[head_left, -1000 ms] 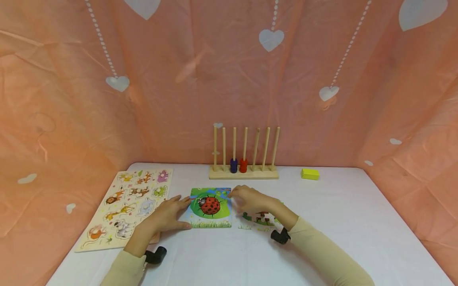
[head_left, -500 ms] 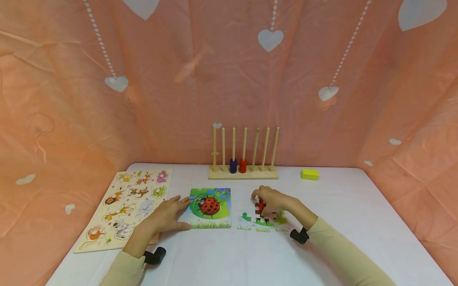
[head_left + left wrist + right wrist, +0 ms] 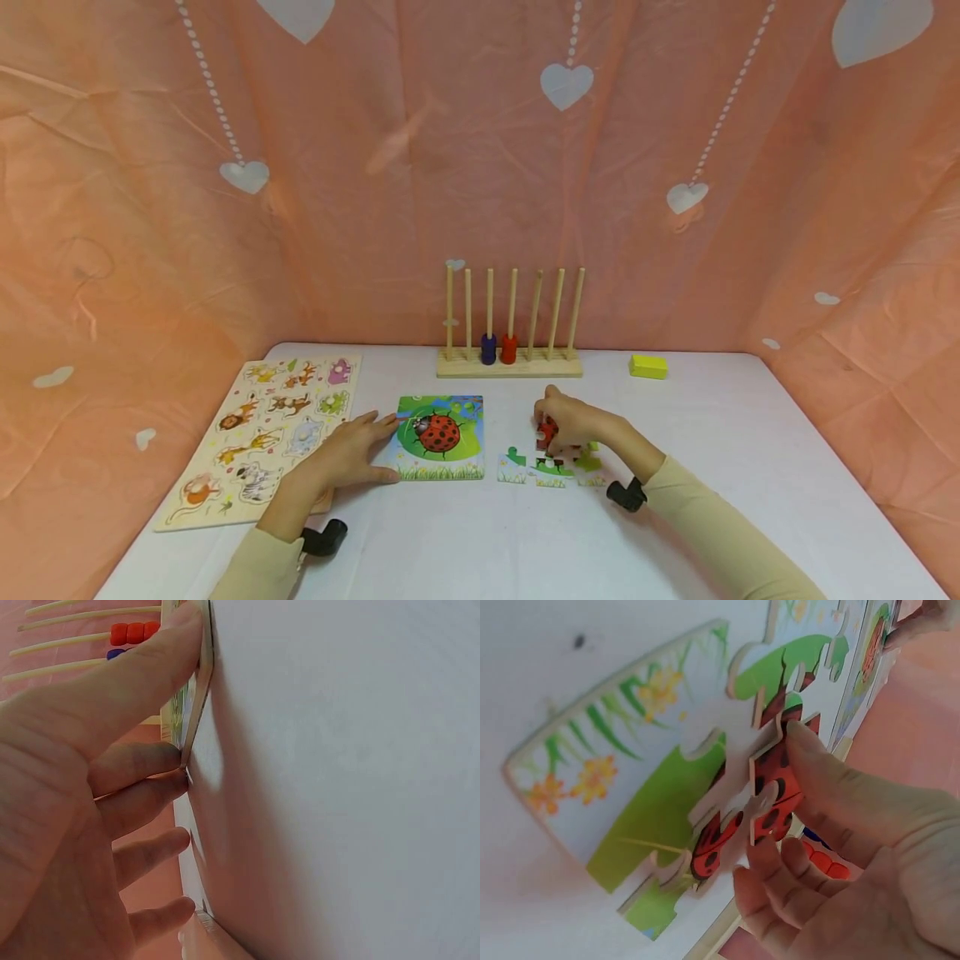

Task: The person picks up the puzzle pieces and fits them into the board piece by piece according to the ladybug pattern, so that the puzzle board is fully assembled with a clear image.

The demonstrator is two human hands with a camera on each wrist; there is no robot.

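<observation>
I have the right hand (image 3: 573, 423) in a narrow pinch on a red spotted puzzle piece (image 3: 780, 772), though I cannot tell from here whether that piece touches the table (image 3: 480, 542). On the near side of the pinch lie loose puzzle pieces (image 3: 630, 761) with grass and flowers, and to its left is the ladybug picture (image 3: 440, 437), its left side touched by my wide-spread left hand (image 3: 348, 450). Beyond the grip stands a wooden peg rack (image 3: 510, 370), with a yellow block (image 3: 648, 367) off to the right.
</observation>
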